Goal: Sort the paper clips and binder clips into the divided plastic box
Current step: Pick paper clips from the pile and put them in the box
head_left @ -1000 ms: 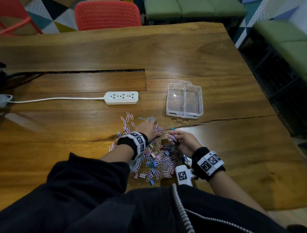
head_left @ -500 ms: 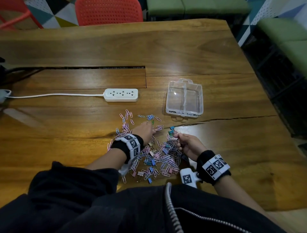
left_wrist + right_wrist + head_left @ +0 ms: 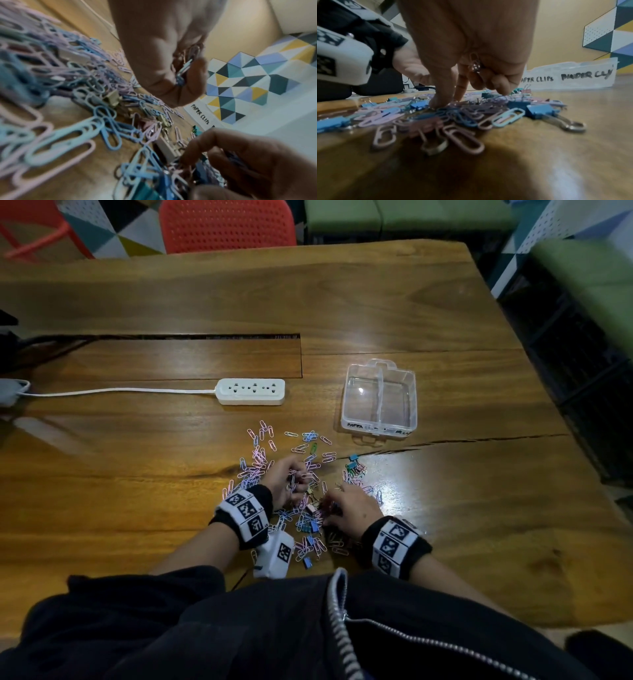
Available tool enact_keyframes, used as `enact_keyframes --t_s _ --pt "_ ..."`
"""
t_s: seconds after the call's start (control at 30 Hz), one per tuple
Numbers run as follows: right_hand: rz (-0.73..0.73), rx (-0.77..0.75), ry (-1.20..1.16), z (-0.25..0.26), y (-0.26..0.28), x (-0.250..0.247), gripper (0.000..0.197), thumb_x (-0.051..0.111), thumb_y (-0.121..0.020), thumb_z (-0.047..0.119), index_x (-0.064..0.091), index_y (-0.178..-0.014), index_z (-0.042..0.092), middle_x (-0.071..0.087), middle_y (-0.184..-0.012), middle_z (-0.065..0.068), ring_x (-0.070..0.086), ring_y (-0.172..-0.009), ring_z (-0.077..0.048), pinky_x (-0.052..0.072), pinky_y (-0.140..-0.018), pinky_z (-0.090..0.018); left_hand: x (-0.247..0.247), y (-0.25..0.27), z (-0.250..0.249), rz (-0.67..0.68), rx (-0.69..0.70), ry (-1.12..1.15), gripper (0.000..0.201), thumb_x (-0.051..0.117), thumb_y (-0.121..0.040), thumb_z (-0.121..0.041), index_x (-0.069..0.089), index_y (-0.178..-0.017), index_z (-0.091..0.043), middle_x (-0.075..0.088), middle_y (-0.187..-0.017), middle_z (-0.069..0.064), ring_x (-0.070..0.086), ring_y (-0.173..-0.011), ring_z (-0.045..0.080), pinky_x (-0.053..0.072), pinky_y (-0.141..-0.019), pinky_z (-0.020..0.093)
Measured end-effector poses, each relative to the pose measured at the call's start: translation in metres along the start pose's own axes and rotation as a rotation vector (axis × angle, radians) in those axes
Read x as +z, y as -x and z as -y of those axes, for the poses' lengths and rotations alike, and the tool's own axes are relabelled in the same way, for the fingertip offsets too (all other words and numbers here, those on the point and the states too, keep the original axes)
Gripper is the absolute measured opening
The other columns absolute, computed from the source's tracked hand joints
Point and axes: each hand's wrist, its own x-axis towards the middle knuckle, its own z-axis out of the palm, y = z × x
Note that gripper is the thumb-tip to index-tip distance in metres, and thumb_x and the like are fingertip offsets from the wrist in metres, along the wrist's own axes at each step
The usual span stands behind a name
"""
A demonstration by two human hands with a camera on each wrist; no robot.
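Pastel paper clips and small binder clips lie in a loose pile [image 3: 310, 537] on the wooden table [image 3: 479, 508] in front of me. My left hand [image 3: 296, 481] hovers over the pile's far left part, its curled fingers holding several blue and pink paper clips [image 3: 187, 65]. My right hand [image 3: 330, 508] rests on the pile's middle, thumb and forefinger [image 3: 440, 100] pressing down into the clips. A wire clip [image 3: 475, 65] sits tucked under its other curled fingers. The clear divided box [image 3: 376, 426], labelled PAPER CLIPS and BINDER CLIPS [image 3: 585, 75], stands empty beyond the pile to the right.
A white power strip [image 3: 251, 391] with its cord lies left of the box. Behind it a long cable slot [image 3: 191, 337] cuts the table. A crack [image 3: 445, 441] runs right from the pile. A red chair [image 3: 226, 224] stands at the far edge.
The right hand has come left and down onto the middle of the pile. The left hand has drawn back a little and curled round paper clips.
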Motion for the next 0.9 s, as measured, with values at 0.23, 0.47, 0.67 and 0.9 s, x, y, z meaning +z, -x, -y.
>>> enact_keyframes --t_s 0.23,0.47,0.67,0.9 --pt "-0.02 -0.055 0.025 0.0 -0.004 -0.001 0.026 0.049 -0.091 0.017 0.054 -0.116 0.01 0.048 -0.119 -0.009 0.044 -0.112 -0.023 0.039 -0.095 -0.033 0.002 0.011 0.014 0.046 -0.01 -0.016 0.024 0.032 -0.085 -0.003 0.049 -0.07 -0.008 0.05 -0.055 0.0 0.037 -0.034 0.006 0.026 -0.03 0.011" --pt "-0.055 0.081 -0.573 -0.012 0.01 -0.011 0.026 0.06 -0.085 0.009 0.045 -0.067 0.021 0.049 -0.076 0.008 0.046 -0.07 -0.004 0.037 -0.065 -0.018 0.016 0.017 0.017 -0.037 0.16 -0.738 0.012 0.058 -0.087 -0.017 0.056 -0.075 -0.018 0.056 -0.076 -0.005 0.051 -0.062 0.005 0.042 -0.05 0.012" --pt "-0.101 0.172 -0.872 -0.032 0.024 -0.009 0.028 0.062 -0.081 -0.002 0.047 -0.065 0.016 0.051 -0.07 0.003 0.049 -0.064 -0.007 0.041 -0.049 -0.006 0.027 0.01 0.024 -0.155 0.348 -1.504 0.039 0.065 -0.079 -0.041 0.056 -0.112 -0.023 0.061 -0.115 -0.002 0.057 -0.105 0.017 0.048 -0.086 0.03" --pt "-0.01 0.205 -1.222 -0.045 0.04 -0.012 0.028 0.046 -0.089 -0.006 0.059 -0.101 0.015 0.052 -0.084 0.0 0.049 -0.071 -0.011 0.045 -0.06 -0.018 0.037 0.005 0.03 -0.064 0.324 -1.661 0.02 0.059 -0.085 -0.037 0.054 -0.089 -0.017 0.061 -0.103 0.003 0.058 -0.098 0.021 0.048 -0.083 0.033"
